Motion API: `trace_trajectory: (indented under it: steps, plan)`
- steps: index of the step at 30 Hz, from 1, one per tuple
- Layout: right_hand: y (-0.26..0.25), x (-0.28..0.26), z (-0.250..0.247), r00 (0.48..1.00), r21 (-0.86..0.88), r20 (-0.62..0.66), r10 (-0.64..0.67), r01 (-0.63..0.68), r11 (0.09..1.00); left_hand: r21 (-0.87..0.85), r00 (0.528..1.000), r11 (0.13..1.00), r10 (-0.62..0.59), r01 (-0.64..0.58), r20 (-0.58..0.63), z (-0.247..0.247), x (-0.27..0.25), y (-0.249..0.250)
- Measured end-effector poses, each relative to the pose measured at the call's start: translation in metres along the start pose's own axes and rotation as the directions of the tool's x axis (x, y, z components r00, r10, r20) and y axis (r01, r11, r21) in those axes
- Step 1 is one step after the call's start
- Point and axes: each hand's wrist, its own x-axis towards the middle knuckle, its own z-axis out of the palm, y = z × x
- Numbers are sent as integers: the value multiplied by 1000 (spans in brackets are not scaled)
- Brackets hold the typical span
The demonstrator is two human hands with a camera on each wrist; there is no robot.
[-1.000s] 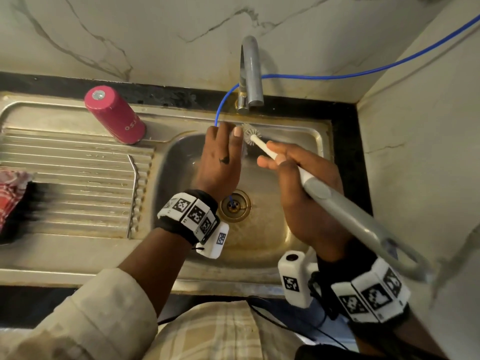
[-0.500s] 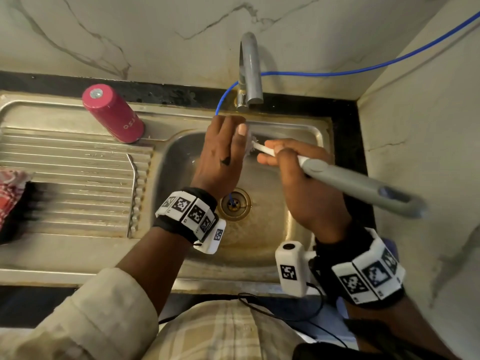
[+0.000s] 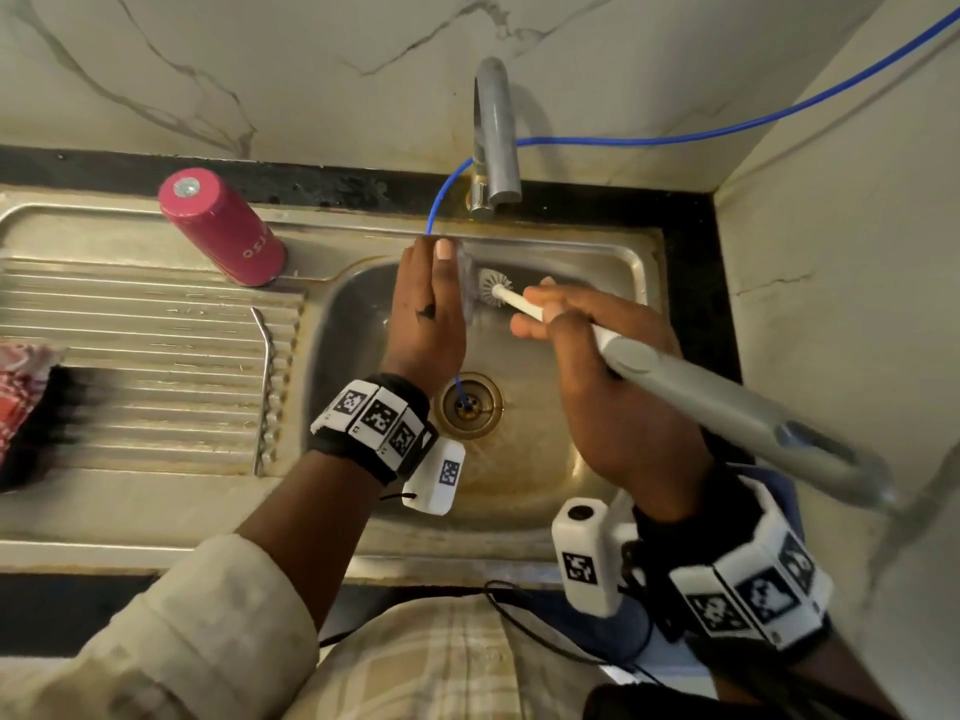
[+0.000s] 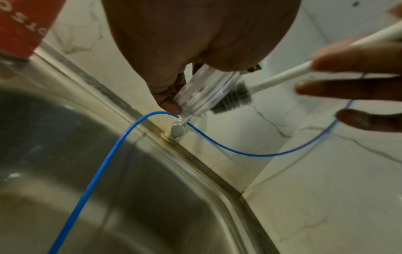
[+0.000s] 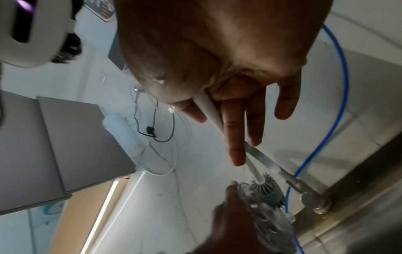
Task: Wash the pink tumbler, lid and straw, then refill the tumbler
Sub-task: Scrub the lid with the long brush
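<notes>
While the left hand [image 3: 428,314] holds the clear round plastic lid [image 4: 206,91] up on its edge over the bowl of the shiny steel sink [image 3: 587,262], its fingers curl round the rim so the open side faces the other hand. That way the brush can reach in. The right hand [image 3: 613,387] has its grip closed round the long grey-and-white bottle brush [image 3: 675,376], and the grey bristle head [image 5: 267,190] sits against the lid, likely for scrubbing. Both are held under the grey metal tap [image 3: 496,132], so any water would fall into the sink; water cannot be seen running. The pink metal tumbler [image 3: 223,226] stands upside down on the sink's back edge, well to the left, probably to drip dry. The bent metal straw [image 3: 267,387] lies on the ribbed steel draining board [image 3: 130,356], apart from the tumbler. A thin blue tube [image 3: 727,129] runs along the wall and down into the drain hole [image 3: 467,402]. A red checked cloth [image 3: 21,376] lies at the far left of the board. Pale marble-look walls [image 3: 260,70] stand behind and to the right, so the sink sits in a corner.
</notes>
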Motion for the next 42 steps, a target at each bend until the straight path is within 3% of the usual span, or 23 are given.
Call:
trace_trajectory:
  steps: [3,5,7,11,15,19,21,24,27,29,33,38,40,42]
  plan:
    - [18,4,0,980,-157,105,-168,184,970,-32,999,999,-33,32,-36,1,4,0]
    - [27,8,3,985,-158,128,-116,136,978,6,1000,1000,12,-12,1,5,-1,5]
    - [23,7,4,990,-108,43,-137,141,984,43,1000,999,16,-16,7,7,-3,7]
    - [6,-6,1,984,-188,44,-173,178,966,37,994,998,-46,50,-98,-3,4,-3]
    - [1,-14,4,980,-244,27,-198,198,949,25,994,1000,6,-4,-106,-2,3,-1]
    - [0,3,4,997,-135,70,29,-19,991,33,996,996,81,-80,-39,6,-6,2]
    - [1,6,-2,995,-86,69,76,-70,994,12,997,997,73,-73,-24,6,-5,-1]
    - [1,0,-7,1000,-74,23,-6,8,997,-11,996,1000,6,-7,-86,1,0,-3]
    - [12,-1,-1,981,-190,70,-181,191,963,-45,998,999,11,-14,-69,3,0,4]
    - [11,2,1,989,-150,59,-136,143,978,-35,999,999,15,-16,-49,7,-4,5]
    - [-1,2,-2,994,-128,104,-45,58,990,-36,993,998,-60,57,-99,2,-4,0]
    - [3,-13,2,957,-176,28,-290,290,941,-42,982,993,-120,115,-146,-5,5,8]
    - [10,-13,2,935,-174,23,-355,353,919,-83,968,976,-211,201,-139,1,6,12]
    - [16,-10,1,925,-206,58,-375,379,902,-141,924,924,-370,355,-100,5,6,16]
